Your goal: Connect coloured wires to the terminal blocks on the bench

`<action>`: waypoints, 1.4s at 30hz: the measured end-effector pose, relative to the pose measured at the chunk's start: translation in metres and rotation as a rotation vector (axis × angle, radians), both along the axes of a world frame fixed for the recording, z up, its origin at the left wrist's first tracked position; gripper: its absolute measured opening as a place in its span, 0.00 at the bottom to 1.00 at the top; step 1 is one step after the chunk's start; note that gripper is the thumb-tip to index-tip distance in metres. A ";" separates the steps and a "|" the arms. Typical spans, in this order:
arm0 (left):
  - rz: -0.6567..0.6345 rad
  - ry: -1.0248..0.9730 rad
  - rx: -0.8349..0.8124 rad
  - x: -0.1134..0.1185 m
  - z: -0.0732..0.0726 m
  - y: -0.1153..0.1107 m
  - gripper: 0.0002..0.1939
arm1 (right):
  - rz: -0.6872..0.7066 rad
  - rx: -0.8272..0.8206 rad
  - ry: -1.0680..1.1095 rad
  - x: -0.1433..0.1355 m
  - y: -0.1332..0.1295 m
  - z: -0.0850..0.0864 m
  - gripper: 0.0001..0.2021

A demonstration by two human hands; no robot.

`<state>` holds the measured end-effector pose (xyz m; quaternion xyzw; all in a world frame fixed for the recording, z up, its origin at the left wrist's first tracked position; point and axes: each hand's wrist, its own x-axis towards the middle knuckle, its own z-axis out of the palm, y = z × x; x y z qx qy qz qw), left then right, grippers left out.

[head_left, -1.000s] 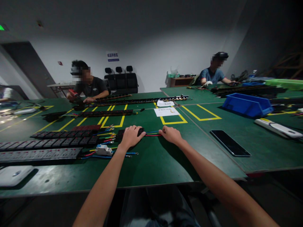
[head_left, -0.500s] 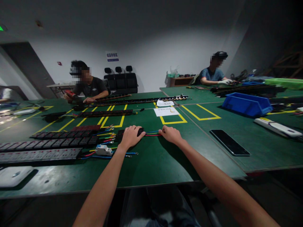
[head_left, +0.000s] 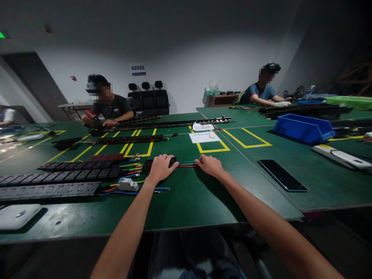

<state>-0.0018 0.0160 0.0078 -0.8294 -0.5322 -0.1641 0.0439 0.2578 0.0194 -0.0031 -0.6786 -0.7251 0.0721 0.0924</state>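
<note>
My left hand (head_left: 160, 167) is closed over a short black power strip (head_left: 147, 166) on the green table, its thumb pointing right along the near side. Blue, green and red wires (head_left: 187, 164) run from the strip's right end. My right hand (head_left: 209, 164) grips those wires at their far ends, its fingers curled so the tips are hidden. Left of my left hand lie several long power strips, among them a grey one (head_left: 52, 190), with coloured leads ending in ring terminals. A white circuit breaker (head_left: 128, 184) is wired near my left forearm.
A phone (head_left: 281, 175), a white device (head_left: 341, 157) and a blue bin (head_left: 303, 128) lie to the right. Printed papers (head_left: 205, 137) sit beyond my hands. A white box (head_left: 19, 216) is near the left edge. Two co-workers sit across, one holding a red tool (head_left: 91, 114).
My hands and the wires have stayed put. The left co-worker's red tool has shifted slightly right, and the right co-worker's gloved hand has moved a little.
</note>
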 end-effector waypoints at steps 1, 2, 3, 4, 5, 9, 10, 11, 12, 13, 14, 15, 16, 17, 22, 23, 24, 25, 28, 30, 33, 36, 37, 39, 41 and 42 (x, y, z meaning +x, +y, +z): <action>0.000 -0.003 0.002 0.000 0.000 0.000 0.30 | -0.002 -0.003 -0.002 0.000 0.000 0.000 0.20; -0.001 -0.004 0.003 0.000 0.000 0.000 0.30 | -0.003 -0.006 -0.004 0.000 0.000 0.000 0.20; -0.001 -0.004 0.003 0.000 0.000 0.000 0.30 | -0.005 -0.007 -0.005 0.000 0.001 0.000 0.20; -0.001 -0.003 0.002 0.000 0.000 0.000 0.30 | -0.005 -0.009 -0.005 0.000 0.001 -0.001 0.20; 0.000 -0.002 0.001 0.000 0.000 0.000 0.30 | -0.006 -0.011 -0.004 0.000 0.001 -0.001 0.21; -0.001 -0.002 -0.005 0.000 0.001 -0.001 0.31 | 0.004 0.002 0.006 0.000 0.001 -0.001 0.20; -0.002 -0.001 -0.007 0.000 0.001 -0.001 0.31 | 0.006 0.005 0.008 0.000 0.000 -0.001 0.20; -0.002 0.000 -0.008 0.000 0.001 0.000 0.31 | 0.007 0.007 0.008 0.000 0.000 0.000 0.20; -0.001 0.002 -0.006 0.000 0.001 0.000 0.30 | 0.007 0.006 0.007 0.000 0.000 0.000 0.20; 0.001 0.005 -0.004 0.000 0.001 0.000 0.30 | 0.006 0.004 0.005 0.000 0.000 0.000 0.20; 0.003 0.009 -0.001 0.000 0.001 0.000 0.30 | 0.003 0.002 0.003 0.000 0.000 0.000 0.20; 0.005 0.013 0.000 0.000 0.001 0.000 0.30 | 0.001 0.001 0.001 0.000 -0.001 0.001 0.20; 0.007 0.015 0.000 0.000 0.000 0.000 0.30 | -0.001 0.000 0.000 -0.001 -0.001 0.001 0.20; 0.008 0.016 -0.002 0.000 0.000 0.000 0.30 | -0.002 -0.001 0.000 -0.001 -0.001 0.001 0.20; 0.005 0.005 -0.007 0.000 0.000 0.001 0.30 | -0.009 -0.011 0.004 -0.001 0.000 0.001 0.20; 0.003 0.004 -0.007 0.000 0.000 0.001 0.30 | -0.007 -0.012 0.006 -0.001 0.000 0.001 0.20; 0.002 0.004 -0.007 -0.001 0.000 0.001 0.30 | -0.006 -0.010 0.008 -0.001 0.000 0.001 0.20; 0.001 0.004 -0.007 -0.001 0.000 0.001 0.30 | -0.004 -0.009 0.009 -0.001 0.000 0.001 0.20; -0.001 0.005 -0.004 -0.001 0.000 0.000 0.30 | 0.002 -0.003 0.013 -0.001 0.000 0.001 0.20; 0.000 0.005 -0.001 0.000 0.000 0.000 0.30 | 0.005 -0.003 0.015 0.000 0.000 0.000 0.20; -0.002 0.003 -0.004 0.000 0.001 0.000 0.30 | 0.004 -0.005 0.013 0.000 0.000 0.000 0.20; -0.003 -0.005 -0.013 0.000 0.001 0.000 0.31 | 0.003 -0.005 0.014 0.000 0.000 0.000 0.20; -0.003 -0.007 -0.016 0.000 0.001 0.000 0.31 | 0.003 -0.003 0.014 0.000 0.000 0.000 0.20; -0.004 -0.007 -0.016 0.000 0.001 0.000 0.31 | 0.006 0.002 0.014 0.000 0.000 0.000 0.20; -0.003 0.000 -0.015 0.000 0.001 0.000 0.30 | 0.008 0.007 0.011 0.000 0.001 -0.001 0.20; 0.000 0.006 -0.011 0.000 0.001 0.000 0.30 | 0.007 0.008 0.007 0.000 0.001 -0.001 0.20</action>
